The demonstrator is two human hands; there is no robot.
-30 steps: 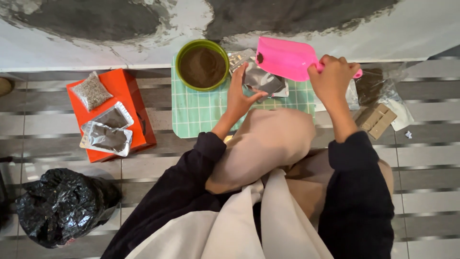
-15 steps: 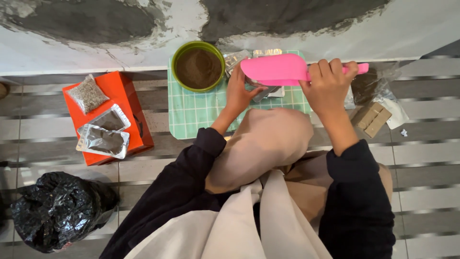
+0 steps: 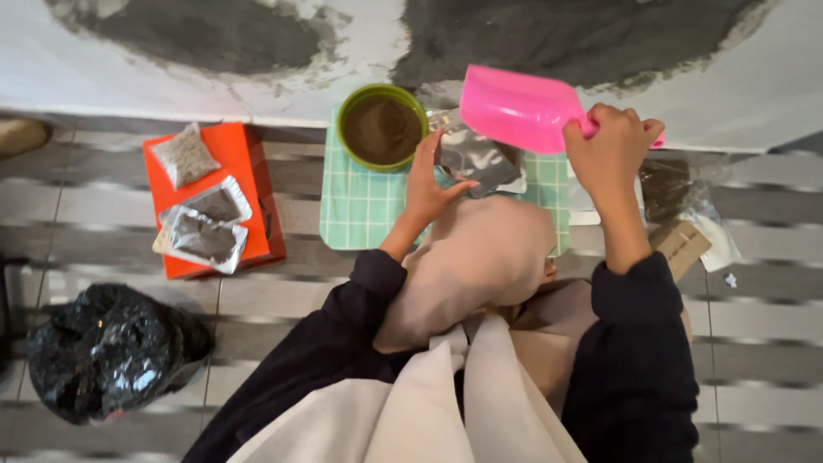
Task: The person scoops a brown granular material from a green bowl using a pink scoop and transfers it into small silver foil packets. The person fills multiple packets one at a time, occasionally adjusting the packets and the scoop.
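My right hand [image 3: 610, 143] grips the handle of a pink plastic scoop [image 3: 516, 108], held above the far edge of a green checked mat [image 3: 364, 210]. My left hand [image 3: 429, 183] holds a silver foil pouch [image 3: 477, 159] at its left edge, just under the scoop. A green bowl [image 3: 382, 128] of brown powder stands on the mat to the left of the pouch. My head covering and dark sleeves hide the mat's near right part.
An orange box [image 3: 244, 176] at the left carries a small clear packet [image 3: 184, 156] and two silver pouches [image 3: 204, 231]. A black plastic bag [image 3: 107, 347] lies at the near left. Clear bags and a brown carton [image 3: 681, 244] sit at the right. A white wall [image 3: 214, 77] runs behind.
The pink scoop has swung down over the pouch and lifted back up and to the right. My left hand stays on the silver pouch.
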